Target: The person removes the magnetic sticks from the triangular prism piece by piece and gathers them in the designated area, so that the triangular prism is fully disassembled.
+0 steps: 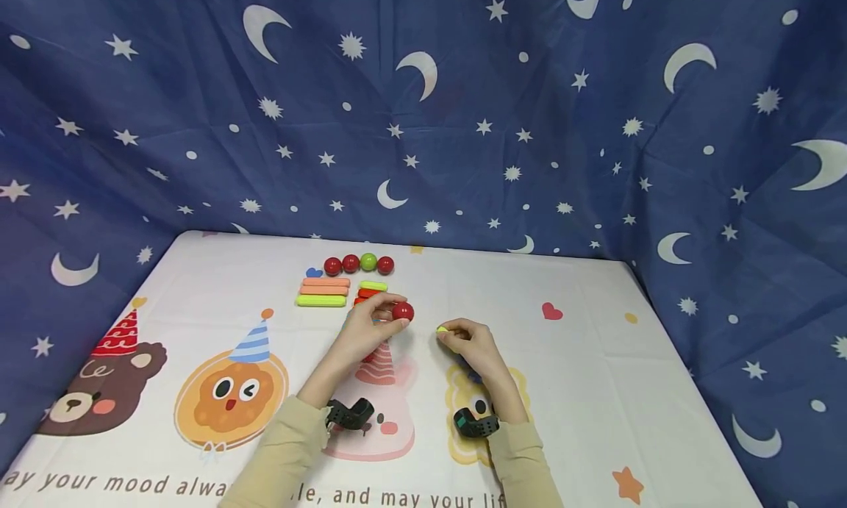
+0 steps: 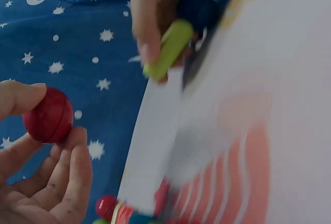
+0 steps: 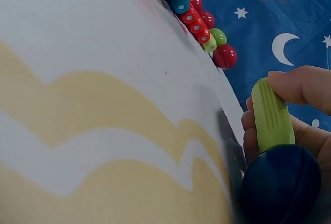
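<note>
My left hand (image 1: 370,320) pinches a glossy red ball (image 1: 403,312) between thumb and fingertips, above the table. In the left wrist view the same red ball (image 2: 50,116) shows a seam around it. To the right, my right hand (image 1: 473,346) grips a short yellow-green ribbed rod (image 3: 272,115) between thumb and fingers. A dark blue ball (image 3: 282,182) sits against the lower end of that rod, below the fingers. The red ball and the rod are apart. In the head view the hand covers most of the rod.
A row of red balls (image 1: 351,263) and one green ball (image 1: 368,262) lies at the table's back. In front are long pink rods (image 1: 324,290), a long yellow-green rod (image 1: 321,301) and short rods (image 1: 373,286), partly behind my left hand. A blue patterned curtain (image 1: 463,126) stands behind.
</note>
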A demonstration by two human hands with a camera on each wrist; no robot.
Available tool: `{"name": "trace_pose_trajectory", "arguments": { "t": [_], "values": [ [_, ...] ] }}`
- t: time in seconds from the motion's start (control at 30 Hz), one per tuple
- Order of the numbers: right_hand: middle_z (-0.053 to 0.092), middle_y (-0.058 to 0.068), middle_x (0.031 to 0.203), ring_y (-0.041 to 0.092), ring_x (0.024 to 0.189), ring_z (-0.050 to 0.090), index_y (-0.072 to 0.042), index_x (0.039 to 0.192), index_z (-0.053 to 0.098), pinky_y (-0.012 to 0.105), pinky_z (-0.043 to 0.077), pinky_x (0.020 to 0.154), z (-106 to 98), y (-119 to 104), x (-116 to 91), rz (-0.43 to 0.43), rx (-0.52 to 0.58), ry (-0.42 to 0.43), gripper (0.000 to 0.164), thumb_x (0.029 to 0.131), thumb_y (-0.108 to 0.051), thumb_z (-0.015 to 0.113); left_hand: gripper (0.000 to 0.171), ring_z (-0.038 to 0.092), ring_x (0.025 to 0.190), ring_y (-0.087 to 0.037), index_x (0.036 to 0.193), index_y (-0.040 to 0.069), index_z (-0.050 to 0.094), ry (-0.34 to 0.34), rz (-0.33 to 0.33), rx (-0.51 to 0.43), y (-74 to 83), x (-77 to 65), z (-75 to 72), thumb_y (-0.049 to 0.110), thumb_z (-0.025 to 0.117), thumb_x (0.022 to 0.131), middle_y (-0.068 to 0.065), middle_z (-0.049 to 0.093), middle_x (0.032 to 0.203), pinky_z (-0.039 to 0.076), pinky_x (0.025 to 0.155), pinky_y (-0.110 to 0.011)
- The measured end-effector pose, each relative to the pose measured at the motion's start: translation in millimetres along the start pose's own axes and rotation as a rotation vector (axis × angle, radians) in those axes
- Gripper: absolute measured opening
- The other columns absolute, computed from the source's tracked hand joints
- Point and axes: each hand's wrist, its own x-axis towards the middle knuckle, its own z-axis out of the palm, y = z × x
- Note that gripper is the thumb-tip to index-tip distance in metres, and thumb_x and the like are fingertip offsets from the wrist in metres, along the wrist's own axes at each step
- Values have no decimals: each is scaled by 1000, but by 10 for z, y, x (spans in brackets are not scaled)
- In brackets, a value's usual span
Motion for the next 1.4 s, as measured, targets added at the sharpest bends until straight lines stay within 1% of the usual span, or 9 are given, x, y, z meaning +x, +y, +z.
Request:
{"name": "trace_pose_trajectory", "arguments": {
  "t": [0.17,0.4,0.53,0.63,0.7,0.77,0.93,1.17,1.4],
  "values": [
    [63,5,84,9,68,50,0,103,69,16,40,58,-37,2,-5,-10,8,-18,20,86,-10,68,41,58,99,-22,124,8,59,42,-41,65,-73,98,-341,18,71,86,-15,63,116,48,78,-16],
    [62,4,82,9,67,49,0,105,68,17,39,56,-31,-8,-12,2,14,-32,22,87,-11,68,44,59,101,-22,127,5,56,125,-79,157,-235,237,-811,20,69,87,-17,61,118,46,75,-14],
    [63,11,85,9,67,48,3,107,66,17,38,57,-38,-194,-97,17,2,-43,23,88,-8,66,46,59,104,-24,129,5,54,141,-84,219,-300,348,-1029,22,68,89,-20,61,121,47,82,-20],
    [64,16,88,9,67,48,6,109,65,17,37,57,-34,-203,-94,21,-5,-45,24,89,-6,65,45,58,106,-28,131,4,53,146,-79,254,-359,460,-1167,19,66,90,-21,61,123,47,82,-20],
    [64,14,87,9,66,47,5,108,66,17,37,56,-23,-96,-42,16,0,-38,24,88,-7,66,46,58,106,-30,131,2,53,159,-64,270,-393,533,-1242,17,66,90,-22,61,121,46,79,-18],
    [64,12,87,9,66,47,3,107,67,17,36,55,-14,-4,-1,15,8,-30,23,87,-9,68,46,58,107,-31,130,2,53,175,-58,296,-414,600,-1294,17,66,89,-22,61,120,46,78,-20],
    [64,8,83,9,65,48,0,105,68,19,37,55,-14,9,-7,3,6,-17,22,87,-13,69,45,59,110,-35,131,0,53,217,-68,370,-477,727,-1359,15,64,89,-23,59,121,51,84,-37],
    [64,7,83,11,68,49,-5,104,70,19,38,56,-19,13,-8,25,7,-20,19,87,-16,70,44,57,101,-33,127,-3,53,229,-76,431,-618,823,-1387,14,65,88,-25,59,115,47,75,-29],
    [65,8,84,10,68,48,-3,105,69,19,36,56,-6,-27,-22,42,-13,-10,20,88,-13,69,43,56,96,-31,124,-5,54,234,-66,441,-705,839,-1365,14,66,87,-25,59,110,47,78,-33]
  ]
}}
